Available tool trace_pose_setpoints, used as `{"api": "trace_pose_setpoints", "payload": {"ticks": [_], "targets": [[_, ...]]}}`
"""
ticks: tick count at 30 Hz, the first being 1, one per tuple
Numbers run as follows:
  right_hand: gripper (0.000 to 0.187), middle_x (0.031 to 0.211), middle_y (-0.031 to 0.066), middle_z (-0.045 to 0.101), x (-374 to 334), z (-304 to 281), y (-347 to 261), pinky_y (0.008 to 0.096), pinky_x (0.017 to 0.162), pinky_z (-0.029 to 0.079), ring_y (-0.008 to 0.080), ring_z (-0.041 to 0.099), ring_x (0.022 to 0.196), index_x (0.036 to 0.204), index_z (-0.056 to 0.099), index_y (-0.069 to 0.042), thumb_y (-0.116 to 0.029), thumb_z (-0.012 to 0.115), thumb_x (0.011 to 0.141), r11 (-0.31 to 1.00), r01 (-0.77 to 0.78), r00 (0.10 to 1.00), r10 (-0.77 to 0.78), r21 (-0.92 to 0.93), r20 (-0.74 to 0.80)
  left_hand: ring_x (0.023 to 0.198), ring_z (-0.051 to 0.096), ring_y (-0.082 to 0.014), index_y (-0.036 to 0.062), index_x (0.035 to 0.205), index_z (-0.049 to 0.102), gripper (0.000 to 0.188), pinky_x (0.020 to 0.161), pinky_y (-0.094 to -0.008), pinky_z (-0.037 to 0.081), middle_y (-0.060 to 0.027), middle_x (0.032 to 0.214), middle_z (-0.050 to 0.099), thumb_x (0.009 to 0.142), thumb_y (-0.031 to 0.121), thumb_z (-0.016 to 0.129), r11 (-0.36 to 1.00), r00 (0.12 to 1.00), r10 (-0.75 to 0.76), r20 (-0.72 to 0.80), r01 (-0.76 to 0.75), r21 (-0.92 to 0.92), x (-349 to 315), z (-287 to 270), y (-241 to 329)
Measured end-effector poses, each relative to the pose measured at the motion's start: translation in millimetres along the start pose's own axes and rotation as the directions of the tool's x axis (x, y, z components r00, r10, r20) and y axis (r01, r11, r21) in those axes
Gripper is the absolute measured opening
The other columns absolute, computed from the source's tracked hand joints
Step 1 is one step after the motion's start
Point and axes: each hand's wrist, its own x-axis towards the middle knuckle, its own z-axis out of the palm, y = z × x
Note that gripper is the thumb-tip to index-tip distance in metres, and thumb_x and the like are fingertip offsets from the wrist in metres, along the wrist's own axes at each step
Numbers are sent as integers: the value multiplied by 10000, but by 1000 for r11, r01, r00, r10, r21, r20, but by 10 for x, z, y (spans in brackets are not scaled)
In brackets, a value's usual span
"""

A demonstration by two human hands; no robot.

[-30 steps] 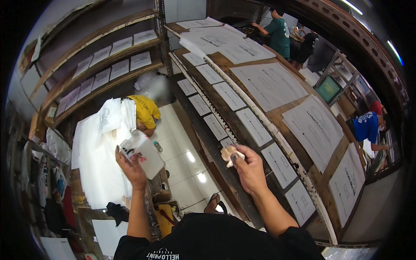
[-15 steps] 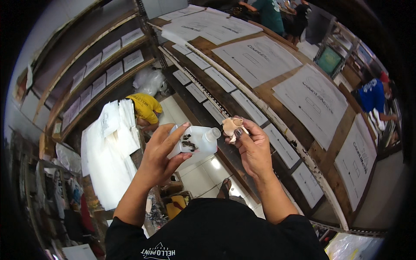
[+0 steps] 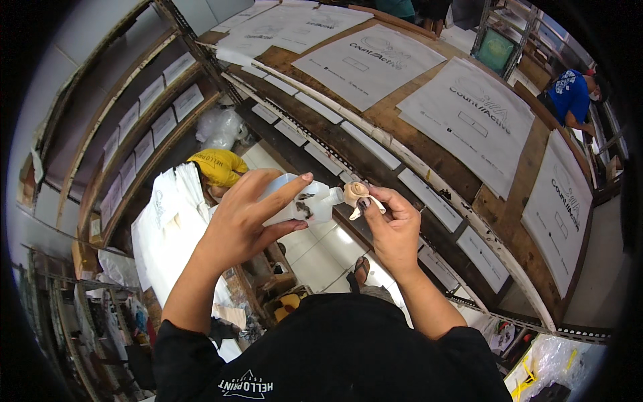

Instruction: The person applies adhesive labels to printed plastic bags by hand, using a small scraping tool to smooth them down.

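At the far left, a thick stack of white sheets (image 3: 177, 221) is seen, with a person in a yellow shirt (image 3: 218, 167) bent low just beyond it. Next, the left hand (image 3: 251, 208) is wrapped around a bottle (image 3: 313, 206), which is held in mid-air, in front of the black-shirted torso. The bottle is translucent and bluish white, flat-sided, with dark smudges on the face turned upward; it is tipped onto its side, its short pale neck pointed to the right. By the mouth a bunched cloth (image 3: 356, 193) is held; whether the two touch cannot be told. The cloth is peach-beige, gathered into rounded folds on top, with a paler end hanging below. It is pinched by the right hand (image 3: 395, 231), whose thumb is darkly stained. The hands are kept apart. Farther right, large printed sheets (image 3: 469, 127) are laid out in a row.
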Motion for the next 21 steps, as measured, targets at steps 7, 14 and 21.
{"api": "trace_pose_setpoints", "payload": {"ticks": [7, 14, 21], "targets": [[217, 1109, 88, 711, 2, 109, 66, 248, 891, 509, 114, 650, 1012, 1167, 682, 48, -24, 658, 964, 999, -48, 998, 48, -9, 37, 1091, 600, -364, 199, 1411, 601, 730, 903, -458, 496, -173, 1209, 612, 724, 198, 849, 998, 992, -28, 123, 20, 67, 55, -122, -10], [209, 1078, 106, 716, -15, 301, 283, 263, 830, 551, 120, 673, 936, 1172, 659, 67, -6, 623, 980, 900, -329, 944, 304, 285, 131, 1017, 610, -338, 223, 1414, 578, 722, 849, -441, 506, -131, 1101, 598, 738, 205, 833, 986, 974, 23, 224, -60, 158, 78, -221, -206], [177, 1034, 98, 721, -16, 452, 532, 276, 778, 581, 126, 689, 857, 1148, 660, 35, -42, 631, 991, 848, -421, 907, 387, 321, 166, 927, 604, -313, 221, 1403, 577, 657, 796, -426, 499, -109, 1012, 575, 788, 244, 806, 987, 972, 10, 236, -47, 153, -38, -198, -392]]}}
